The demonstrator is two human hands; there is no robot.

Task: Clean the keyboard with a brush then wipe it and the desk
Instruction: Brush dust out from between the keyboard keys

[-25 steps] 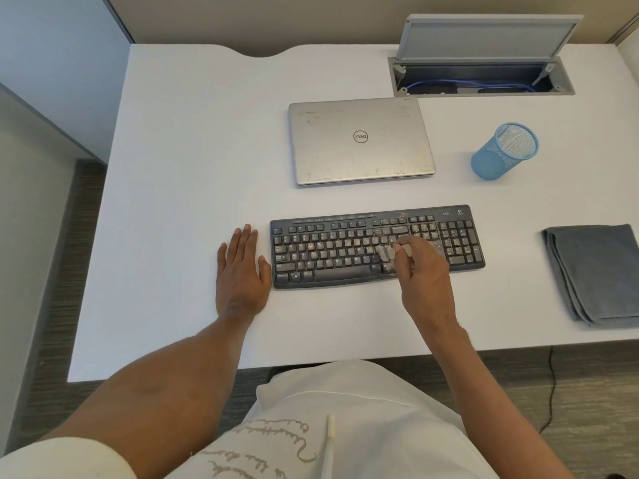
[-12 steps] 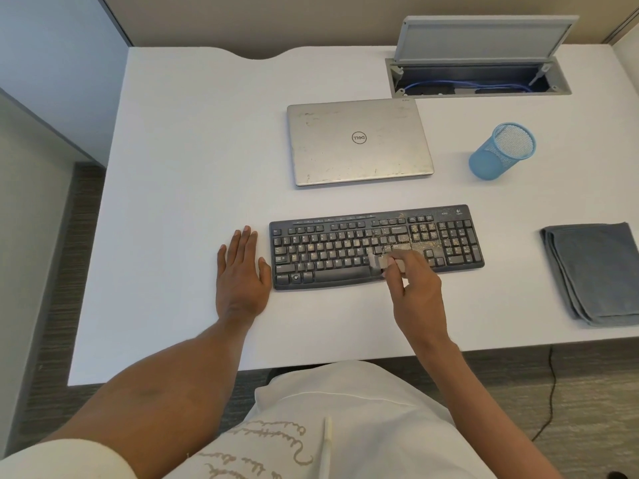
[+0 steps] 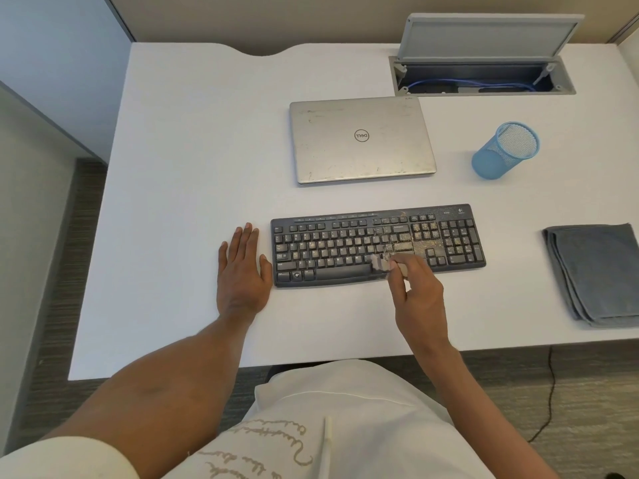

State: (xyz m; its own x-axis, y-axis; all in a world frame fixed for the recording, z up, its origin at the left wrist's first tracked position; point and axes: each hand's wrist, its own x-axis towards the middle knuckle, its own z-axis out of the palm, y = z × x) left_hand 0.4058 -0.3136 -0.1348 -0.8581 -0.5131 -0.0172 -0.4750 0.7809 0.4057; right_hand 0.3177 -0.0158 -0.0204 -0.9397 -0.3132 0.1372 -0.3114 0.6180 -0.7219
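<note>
Right hand pinches brush on keyboard bottom row; left hand flat on tabletop beside keyboard.

White desk w/ a curved notch in its far edge, set against a beige wall. Blue-grey partition panel on the L. Grey cable hatch sunk in the desk top, far R, lid propped open, blue cable inside. Grey-brown striped carpet floor at L & below the near edge. Thin black cord hangs under the desk, R side. Light soft, even.
</note>
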